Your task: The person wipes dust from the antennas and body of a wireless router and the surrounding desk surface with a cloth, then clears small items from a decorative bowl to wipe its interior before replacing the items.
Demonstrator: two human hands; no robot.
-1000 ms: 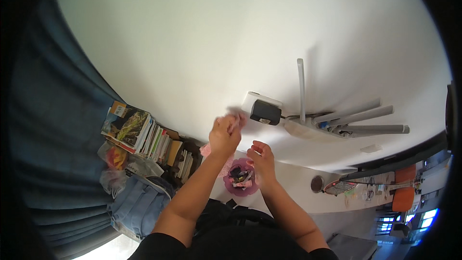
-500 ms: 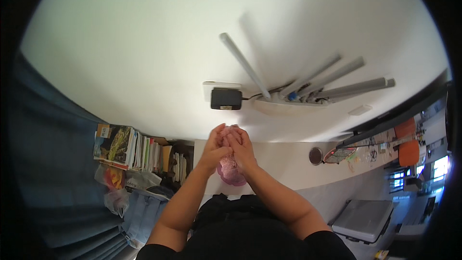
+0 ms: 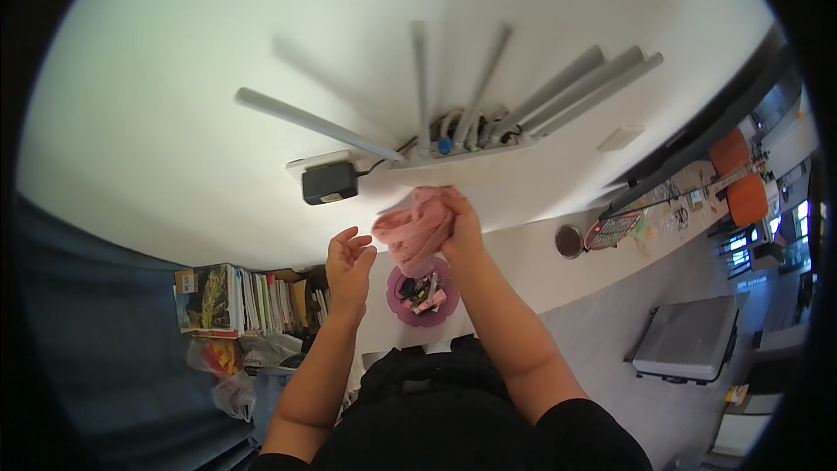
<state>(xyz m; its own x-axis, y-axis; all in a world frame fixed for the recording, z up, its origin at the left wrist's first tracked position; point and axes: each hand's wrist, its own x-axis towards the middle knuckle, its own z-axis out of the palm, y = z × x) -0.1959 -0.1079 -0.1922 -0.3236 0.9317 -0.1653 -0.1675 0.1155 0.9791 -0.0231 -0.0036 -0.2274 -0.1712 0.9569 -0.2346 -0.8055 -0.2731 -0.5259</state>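
My right hand (image 3: 460, 228) is raised and grips a crumpled pink cloth (image 3: 417, 225), pressing it up against the underside of a white router-like device (image 3: 462, 150) with several grey antennas, mounted on the white wall. My left hand (image 3: 349, 263) hangs just left of the cloth, fingers apart, holding nothing. A black power adapter (image 3: 329, 182) sits in a white socket strip left of the device. Below the hands stands a round purple dish (image 3: 422, 294) with small items in it.
A row of books and magazines (image 3: 235, 298) stands at lower left, plastic bags (image 3: 231, 366) beneath it. A grey case (image 3: 687, 338) lies on the floor at right. A small round tin (image 3: 568, 241) and a keypad-like gadget (image 3: 615, 228) rest on the pale ledge.
Both hands were clasped together around the cloth low down; now my right hand has lifted the cloth to the white device and my left hand has let go and opened. The view tilted up.
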